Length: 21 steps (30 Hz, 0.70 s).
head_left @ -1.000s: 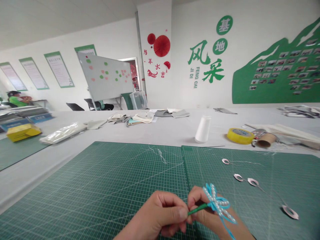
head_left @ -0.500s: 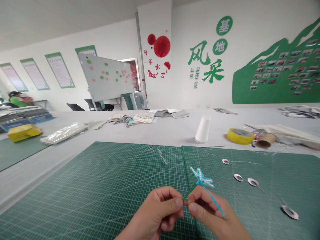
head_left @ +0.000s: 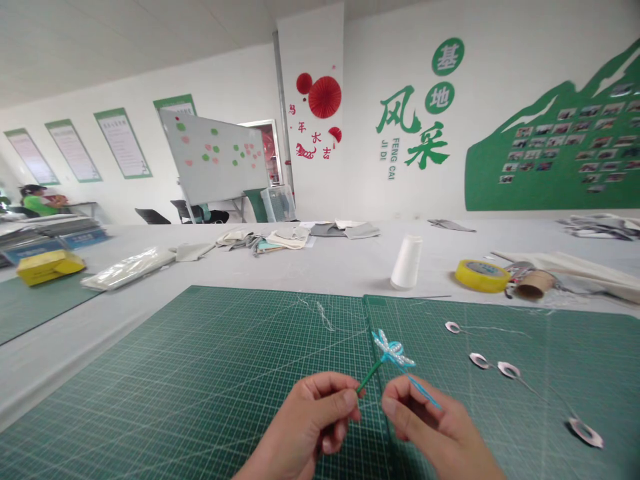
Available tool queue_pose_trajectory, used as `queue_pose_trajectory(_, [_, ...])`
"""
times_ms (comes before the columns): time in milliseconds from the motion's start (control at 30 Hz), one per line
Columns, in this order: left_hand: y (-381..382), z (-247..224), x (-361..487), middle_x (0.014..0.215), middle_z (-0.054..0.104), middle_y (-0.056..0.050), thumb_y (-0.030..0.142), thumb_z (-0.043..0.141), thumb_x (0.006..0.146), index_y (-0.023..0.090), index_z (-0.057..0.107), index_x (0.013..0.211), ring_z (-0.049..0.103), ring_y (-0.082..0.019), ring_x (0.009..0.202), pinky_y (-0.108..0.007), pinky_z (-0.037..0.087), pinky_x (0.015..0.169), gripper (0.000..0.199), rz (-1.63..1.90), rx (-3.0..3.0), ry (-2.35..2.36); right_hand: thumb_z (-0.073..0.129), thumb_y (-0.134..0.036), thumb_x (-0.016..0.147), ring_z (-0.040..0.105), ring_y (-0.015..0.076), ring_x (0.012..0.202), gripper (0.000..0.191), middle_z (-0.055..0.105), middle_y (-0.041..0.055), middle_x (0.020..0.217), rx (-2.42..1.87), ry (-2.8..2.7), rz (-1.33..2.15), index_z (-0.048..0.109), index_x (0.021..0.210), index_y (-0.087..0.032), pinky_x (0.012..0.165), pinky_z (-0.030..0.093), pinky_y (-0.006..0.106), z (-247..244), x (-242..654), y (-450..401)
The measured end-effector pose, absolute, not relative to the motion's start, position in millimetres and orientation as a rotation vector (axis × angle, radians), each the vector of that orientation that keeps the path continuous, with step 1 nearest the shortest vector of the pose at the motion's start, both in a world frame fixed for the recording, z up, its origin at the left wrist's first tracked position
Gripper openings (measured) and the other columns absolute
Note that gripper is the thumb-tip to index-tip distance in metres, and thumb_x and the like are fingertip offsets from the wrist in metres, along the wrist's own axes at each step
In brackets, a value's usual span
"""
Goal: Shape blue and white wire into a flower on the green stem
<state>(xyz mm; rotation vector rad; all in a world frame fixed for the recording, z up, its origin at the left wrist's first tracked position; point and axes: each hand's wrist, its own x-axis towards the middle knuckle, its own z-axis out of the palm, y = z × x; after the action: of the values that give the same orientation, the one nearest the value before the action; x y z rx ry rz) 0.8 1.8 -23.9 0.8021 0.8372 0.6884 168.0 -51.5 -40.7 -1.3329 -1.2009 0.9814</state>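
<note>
My left hand (head_left: 323, 417) pinches the green stem of a small handmade flower (head_left: 394, 351) between thumb and forefinger. Light blue petals carry rows of white, pearl-like beads, and the bloom tilts up to the right. From its base a loose blue strand (head_left: 423, 389) runs down to the right across the fingers of my right hand (head_left: 430, 420). That hand is curled, thumb against forefinger, just right of the stem and apart from it. Whatever lies between its fingertips is too small to make out.
Green cutting mats (head_left: 200, 373) lie under my hands. Several white rings with threads (head_left: 509, 370) rest on the right mat. Beyond stand a white thread cone (head_left: 407, 263) and yellow tape roll (head_left: 483, 275). A yellow box (head_left: 50, 267) sits left; a person (head_left: 40, 200) is far left.
My right hand has come away from the stem, opening a gap between the hands. The flower has shifted slightly left and down, showing more of its green stem.
</note>
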Motion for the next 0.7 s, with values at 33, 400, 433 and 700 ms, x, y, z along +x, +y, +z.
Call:
queue_pose_trajectory(33, [1.8,-23.6,0.5,0.055,0.061,0.001,0.031,0.082,0.057,0.013,0.066,0.076,0.04,-0.003,0.039,-0.018,0.014,0.039,0.031,0.697,0.789,0.837,0.059,-0.047,0.078,0.041,0.0127,0.055,0.03,0.044,-0.0056,0.055,-1.352,-1.176,0.957,0.057,0.063,-0.021,0.053,0.035,0.024,-43.0,170.4,-50.8])
queue_pose_trajectory(400, [0.1,-27.1,4.0,0.054,0.061,0.001,0.034,0.082,0.057,0.013,0.067,0.074,0.039,-0.003,0.038,-0.019,0.015,0.039,0.031,0.729,0.838,0.827,0.071,-0.04,0.072,0.063,0.0178,0.07,0.022,0.066,0.0014,0.077,-1.07,-1.052,1.096,0.065,0.086,-0.023,0.066,0.052,0.03,-41.8,141.1,-56.7])
queue_pose_trajectory(433, [0.0,-27.5,4.4,0.056,0.062,0.0,0.034,0.082,0.057,0.013,0.067,0.073,0.039,-0.003,0.038,-0.019,0.016,0.039,0.031,0.735,0.831,0.821,0.074,-0.038,0.07,0.064,0.0175,0.069,0.023,0.066,0.0005,0.075,-1.032,-1.01,1.138,0.064,0.083,-0.023,0.065,0.052,0.029,-42.4,136.6,-55.8])
queue_pose_trajectory(700, [0.0,-30.6,7.6,0.045,0.053,0.005,0.037,0.083,0.054,0.014,0.067,0.071,0.037,-0.003,0.037,-0.019,0.014,0.038,0.032,0.741,0.823,0.802,0.073,-0.03,0.072,0.066,0.0174,0.071,0.013,0.068,0.0017,0.076,-1.153,-1.083,0.954,0.068,0.082,-0.023,0.066,0.054,0.026,-49.5,146.7,-50.9])
